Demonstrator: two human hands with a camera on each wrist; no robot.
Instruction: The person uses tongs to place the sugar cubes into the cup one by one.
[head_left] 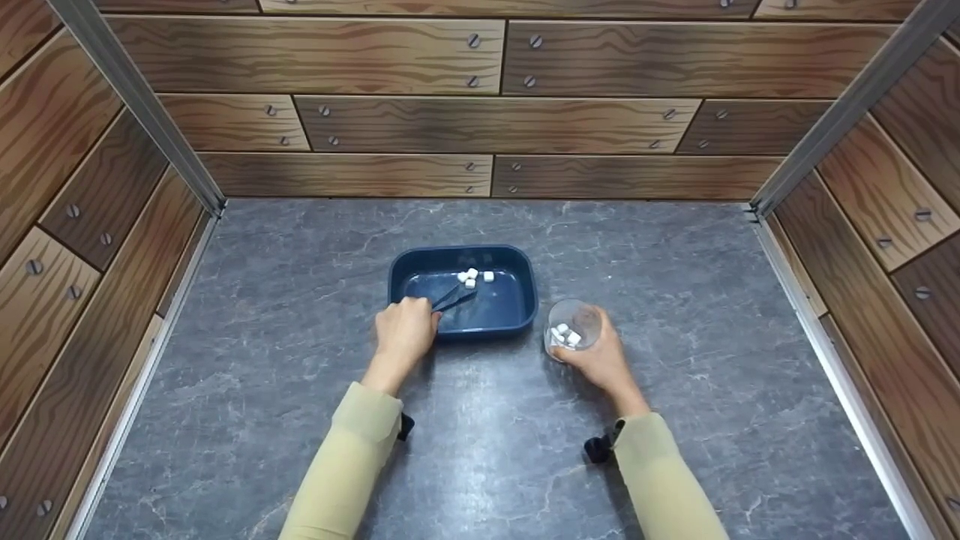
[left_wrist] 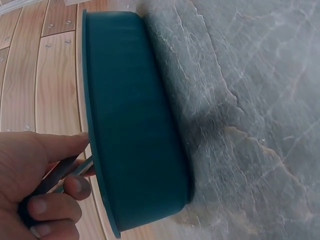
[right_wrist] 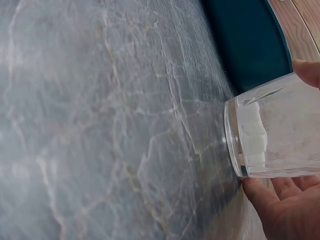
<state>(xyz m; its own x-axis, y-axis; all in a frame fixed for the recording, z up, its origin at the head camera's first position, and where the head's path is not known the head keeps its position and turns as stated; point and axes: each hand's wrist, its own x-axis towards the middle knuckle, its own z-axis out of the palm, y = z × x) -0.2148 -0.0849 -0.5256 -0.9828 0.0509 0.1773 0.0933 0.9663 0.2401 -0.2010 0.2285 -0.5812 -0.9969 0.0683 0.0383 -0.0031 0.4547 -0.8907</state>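
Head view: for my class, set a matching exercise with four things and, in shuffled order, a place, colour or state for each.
1. Tweezers
2. Clear cup
3. Tray
4. Sleeves

A. Held by the right hand
B. Pale yellow-green
C. Held by the left hand
D. Rounded rectangle with white cubes inside

Pairs: 1-C, 2-A, 3-D, 4-B
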